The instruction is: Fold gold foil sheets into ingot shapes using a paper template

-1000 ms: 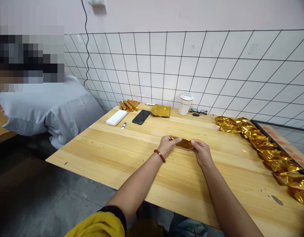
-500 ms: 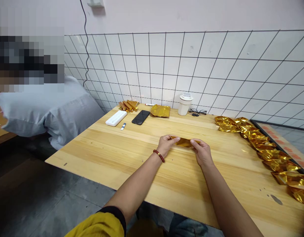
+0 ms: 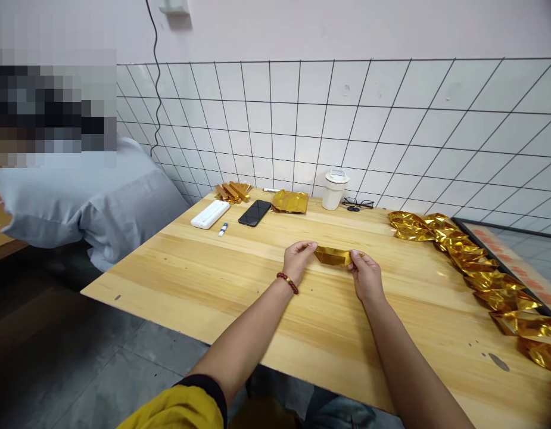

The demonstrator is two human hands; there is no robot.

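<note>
A folded piece of shiny gold foil paper [image 3: 333, 256] stretches between my two hands, just above the wooden table [image 3: 204, 280]. My left hand [image 3: 297, 261], with a beaded bracelet on its wrist, pinches the left end between thumb and fingers. At the other end my right hand [image 3: 367, 275] is closed on the foil, thumb on top. Farther back lies a flat stack of gold foil sheets [image 3: 290, 201]. Several folded gold foil pieces [image 3: 420, 226] run in a row along the table's right side.
Toward the back stand or lie a white lidded cup [image 3: 334, 192], eyeglasses [image 3: 359, 204], a black phone [image 3: 255, 213], a white power bank [image 3: 210, 214], a small tube [image 3: 223, 229] and narrow gold strips [image 3: 233, 192]. A person in a grey shirt [image 3: 92, 202] sits at the left.
My left fingers have shifted slightly outward and up on the foil's left end. More of the strip shows between my hands, and it catches more light. My right hand has barely moved.
</note>
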